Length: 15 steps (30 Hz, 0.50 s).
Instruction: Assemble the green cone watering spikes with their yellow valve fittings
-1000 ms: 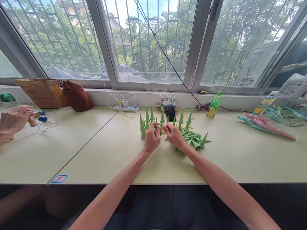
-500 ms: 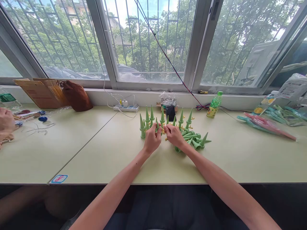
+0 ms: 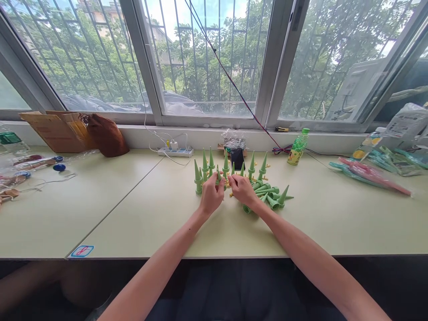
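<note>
A green cone spike (image 3: 218, 174) is held in the left hand's (image 3: 211, 196) closed grip, just over the table (image 3: 133, 209) among standing spikes (image 3: 204, 162). It is met by the right hand's (image 3: 243, 191) grip (curled, hold cannot be told). Steady alignment is judged best.

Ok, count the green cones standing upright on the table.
10 upright cones, as far as shows: five by the left hand, one perhaps in its grip, three between the hands, two past the right hand. The hands may hide more; other cones lie flat.
</note>
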Available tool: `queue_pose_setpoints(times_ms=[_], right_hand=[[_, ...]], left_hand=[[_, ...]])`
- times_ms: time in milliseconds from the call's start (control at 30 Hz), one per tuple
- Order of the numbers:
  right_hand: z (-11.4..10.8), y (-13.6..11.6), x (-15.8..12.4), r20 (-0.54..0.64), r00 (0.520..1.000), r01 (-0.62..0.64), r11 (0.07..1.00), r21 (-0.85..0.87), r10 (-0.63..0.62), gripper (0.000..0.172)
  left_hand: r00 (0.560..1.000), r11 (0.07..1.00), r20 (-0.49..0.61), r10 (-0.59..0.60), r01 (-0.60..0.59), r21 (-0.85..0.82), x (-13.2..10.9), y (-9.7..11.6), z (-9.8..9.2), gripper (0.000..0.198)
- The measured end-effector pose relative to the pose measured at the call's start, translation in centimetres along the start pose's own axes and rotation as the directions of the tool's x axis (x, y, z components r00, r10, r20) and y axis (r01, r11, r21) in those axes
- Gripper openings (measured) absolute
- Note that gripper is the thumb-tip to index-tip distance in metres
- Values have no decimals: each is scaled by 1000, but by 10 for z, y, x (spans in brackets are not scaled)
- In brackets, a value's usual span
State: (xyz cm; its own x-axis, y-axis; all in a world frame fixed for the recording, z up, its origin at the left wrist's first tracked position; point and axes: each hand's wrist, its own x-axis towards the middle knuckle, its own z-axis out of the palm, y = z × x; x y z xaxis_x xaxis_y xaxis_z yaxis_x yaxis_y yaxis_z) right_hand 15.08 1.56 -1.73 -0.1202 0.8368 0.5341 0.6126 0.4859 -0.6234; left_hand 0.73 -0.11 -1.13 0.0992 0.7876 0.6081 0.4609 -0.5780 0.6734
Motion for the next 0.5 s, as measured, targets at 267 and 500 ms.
queue_pose_setpoints(times_ms=[267, 500], right_hand=[[0, 3, 3, -69, 996, -57, 998, -34, 55, 44], [-5, -3, 1, -148, 986, -80, 997, -20, 77, 41]], left_hand=[[998, 999, 66, 3, -1, -38, 1, -7, 5, 27], [997, 1000, 76, 11, -12, 18, 1, -14, 6, 16]])
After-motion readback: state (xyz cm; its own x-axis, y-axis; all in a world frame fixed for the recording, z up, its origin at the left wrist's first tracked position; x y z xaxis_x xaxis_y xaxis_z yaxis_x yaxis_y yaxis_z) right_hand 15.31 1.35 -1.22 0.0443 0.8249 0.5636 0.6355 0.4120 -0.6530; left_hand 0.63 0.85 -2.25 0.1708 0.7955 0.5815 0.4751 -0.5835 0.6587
